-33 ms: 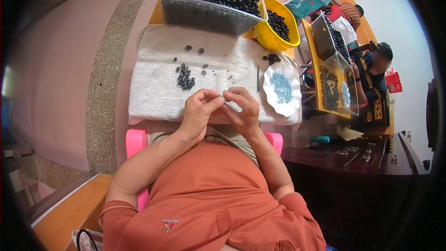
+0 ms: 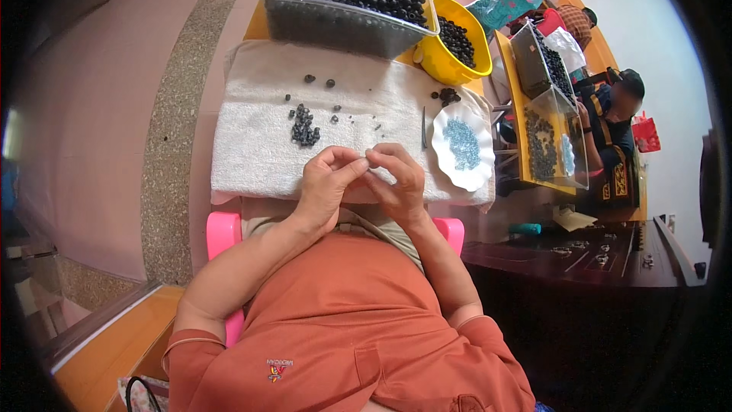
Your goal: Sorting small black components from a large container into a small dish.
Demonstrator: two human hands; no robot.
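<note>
Left of the plate [image 2: 471,181], our left hand [image 2: 328,181] and right hand [image 2: 401,183] are meeting, fingers together; any piece between is too hidden to tell. We are risking dropping it if the pinch slackens.

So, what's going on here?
A person sits with left hand and right hand brought together, fingertip to fingertip, over a white towel; anything in their grip is too small to make out. Small black pieces lie in a loose cluster beyond the hands. To the right are a white plate of pale blue bits and a yellow bowl of black pieces.
</note>
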